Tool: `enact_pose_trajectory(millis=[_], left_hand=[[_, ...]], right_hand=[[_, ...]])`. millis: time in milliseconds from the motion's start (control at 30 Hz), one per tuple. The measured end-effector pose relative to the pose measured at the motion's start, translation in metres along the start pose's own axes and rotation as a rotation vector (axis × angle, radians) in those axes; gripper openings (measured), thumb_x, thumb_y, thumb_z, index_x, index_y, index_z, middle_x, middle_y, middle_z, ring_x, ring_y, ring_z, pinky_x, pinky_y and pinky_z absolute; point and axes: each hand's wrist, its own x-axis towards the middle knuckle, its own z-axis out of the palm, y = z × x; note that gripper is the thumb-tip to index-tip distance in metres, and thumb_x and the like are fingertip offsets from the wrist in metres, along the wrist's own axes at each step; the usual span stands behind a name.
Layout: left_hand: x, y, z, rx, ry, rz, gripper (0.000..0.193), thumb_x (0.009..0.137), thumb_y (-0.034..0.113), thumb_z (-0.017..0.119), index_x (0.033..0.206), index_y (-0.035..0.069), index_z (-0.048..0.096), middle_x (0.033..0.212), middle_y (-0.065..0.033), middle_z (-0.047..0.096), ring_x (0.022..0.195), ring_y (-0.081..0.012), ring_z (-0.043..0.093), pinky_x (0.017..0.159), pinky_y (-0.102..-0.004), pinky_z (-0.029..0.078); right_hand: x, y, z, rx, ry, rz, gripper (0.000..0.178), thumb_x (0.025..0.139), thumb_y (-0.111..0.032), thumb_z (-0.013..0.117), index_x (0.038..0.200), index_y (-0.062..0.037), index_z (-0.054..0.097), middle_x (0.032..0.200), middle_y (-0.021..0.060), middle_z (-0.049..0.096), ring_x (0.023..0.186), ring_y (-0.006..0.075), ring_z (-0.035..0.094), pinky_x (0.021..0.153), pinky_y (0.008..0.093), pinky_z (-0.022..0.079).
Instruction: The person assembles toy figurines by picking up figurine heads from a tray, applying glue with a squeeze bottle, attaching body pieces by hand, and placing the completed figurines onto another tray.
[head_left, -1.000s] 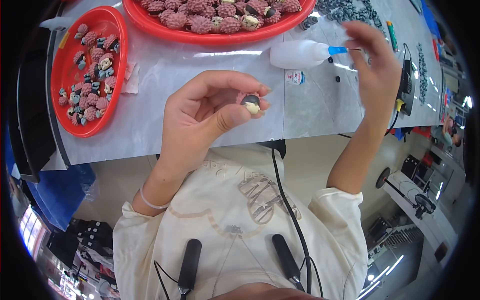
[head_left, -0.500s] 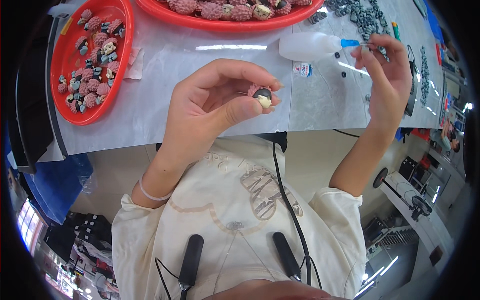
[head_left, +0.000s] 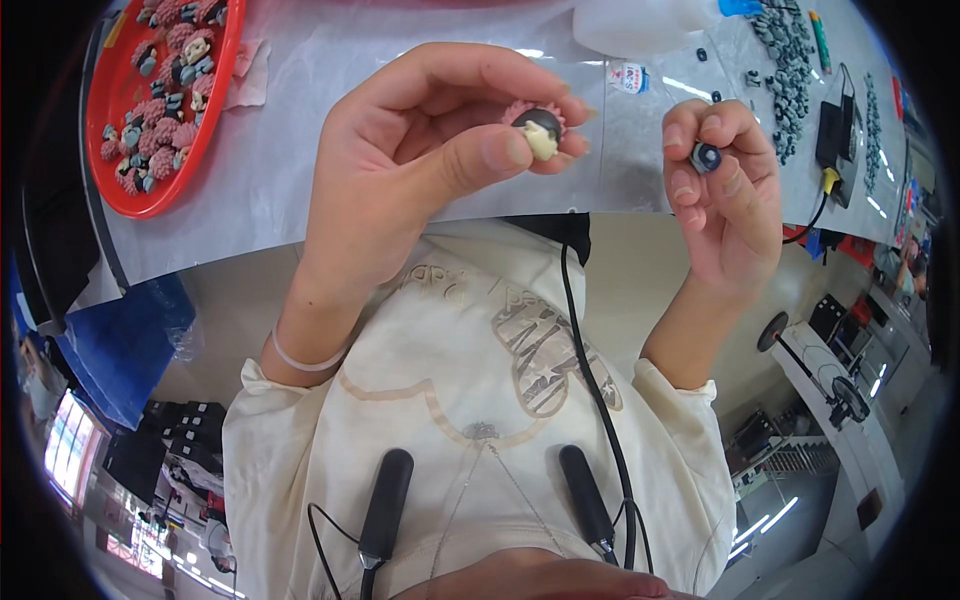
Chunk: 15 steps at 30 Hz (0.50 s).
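Note:
Between the thumb and fingers of my left hand is a small figurine head, with a knobbly pink back, black hair and a cream face. My right hand pinches a small dark blue-grey piece with a rounded, ring-like end. The two hands are apart, both raised over the near edge of the grey table. How the left fingertips grip the far side of the head is partly hidden.
At the left, a red tray holds many pink-and-grey figurines. A white squeeze bottle with a blue cap lies beyond my hands, near a small labelled item. Many dark pieces, a green marker and a black corded device are at the right.
My right hand has come away from beside the bottle's blue tip, nearer to me and the left hand; the dark piece now shows in it. My left hand still holds the figurine head. The view has shifted.

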Motion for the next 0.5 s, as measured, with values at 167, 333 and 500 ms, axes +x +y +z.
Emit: enact_pose_trajectory(millis=[167, 333, 500], left_hand=[[0.001, -0.002, 0.002, -0.024, -0.005, 0.039, 0.039, 0.078, 0.025, 0.067, 0.103, -0.001, 0.052, 0.1, -0.0166, 0.058, 0.084, -0.0216, 0.062, 0.071, -0.0266, 0.051], [0.0, 0.0, 0.002, -0.051, 0.002, -0.021, 0.041, 0.076, 0.025, 0.069, 0.103, -0.001, 0.053, 0.097, -0.0135, 0.059, 0.084, -0.019, 0.061, 0.068, -0.0265, 0.051], [0.0, -0.001, 0.002, -0.067, 0.026, -0.019, 0.042, 0.074, 0.024, 0.071, 0.102, -0.001, 0.053, 0.094, -0.0118, 0.059, 0.082, -0.0164, 0.06, 0.067, -0.0259, 0.051]], right_hand=[[0.004, 0.006, 0.017, -0.265, 0.012, -0.015, 0.026, 0.081, -0.015, 0.062, 0.098, 0.0022, 0.053, 0.105, 0.02, 0.049, 0.068, 0.0119, 0.051, 0.053, 0.0155, 0.04], [0.01, 0.016, 0.036, -0.58, 0.053, -0.359, 0.025, 0.074, 0.0, 0.064, 0.096, 0.0058, 0.053, 0.096, 0.0215, 0.054, 0.075, 0.0209, 0.058, 0.061, 0.023, 0.048], [0.016, 0.016, 0.037, -0.752, -0.03, -0.553, 0.028, 0.067, 0.01, 0.067, 0.091, 0.0079, 0.053, 0.09, 0.0232, 0.059, 0.083, 0.0281, 0.061, 0.07, 0.0304, 0.052]])
